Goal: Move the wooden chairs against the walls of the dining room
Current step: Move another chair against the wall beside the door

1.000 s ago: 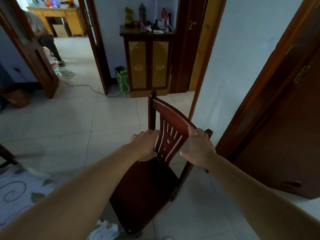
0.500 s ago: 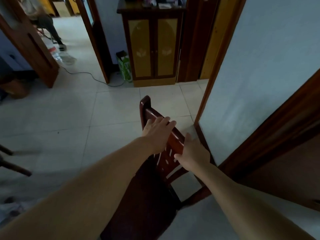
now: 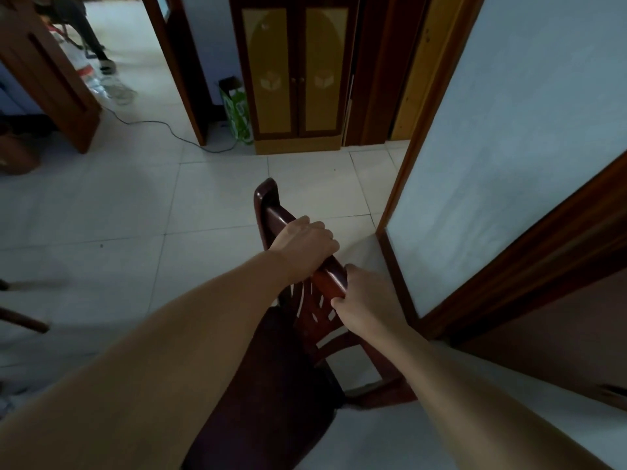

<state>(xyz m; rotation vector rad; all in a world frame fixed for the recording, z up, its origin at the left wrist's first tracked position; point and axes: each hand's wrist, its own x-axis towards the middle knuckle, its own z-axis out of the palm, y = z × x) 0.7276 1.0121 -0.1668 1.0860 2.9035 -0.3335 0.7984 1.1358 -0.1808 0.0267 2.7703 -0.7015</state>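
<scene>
Fingers of left hand curled over top rail of wooden chair, gripping it from above; right hand clamped round the rail's near end, thumb on the seat side, remaining fingers hidden behind the wood. Chair standing on the tiled floor, backrest turned toward the pale wall, just beside it but apparently not yet touching: a strip of floor visible through the backrest slats and past the rear leg. Judged mid-placement: close to the wall, final push back and release still to come. Dark legs at left edge, possibly another chair or a table, too blurred to tell, so more moving perhaps left.

Smooth light tiles, likely easy to slide on. Dark wooden door at right, open. Ahead, a two-door yellow-panelled cabinet, green box beside it, cable trailing across floor, doorway to a brighter room with someone's legs visible.
</scene>
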